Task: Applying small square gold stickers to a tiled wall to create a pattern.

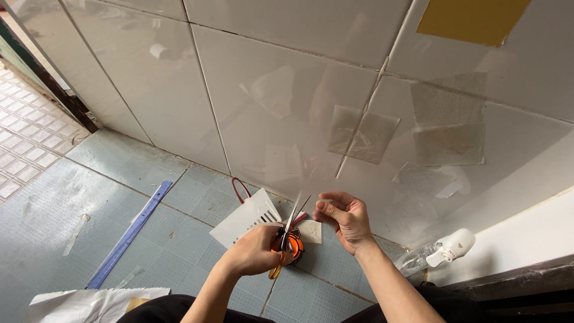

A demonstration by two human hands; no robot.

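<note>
My left hand (254, 251) is closed around orange-handled scissors (288, 242), whose blades point up toward the wall. My right hand (344, 218) is just to the right of the blades, with thumb and fingers pinched on a thin clear strip (311, 179) that is hard to make out against the glossy tile. Both hands are held low, close to where the white tiled wall (269, 78) meets the blue-grey tiled floor (179, 239). A small beige square piece (311, 232) lies on the floor behind the scissors.
A white slotted vent cover (245, 218) and a red wire loop (239, 188) lie by the wall. On the floor to the left lie a blue ruler (128, 236) and crumpled white paper (89, 302). A spray bottle (439, 254) lies right. Translucent patches (365, 134) and a yellow patch (472, 21) stick to the wall.
</note>
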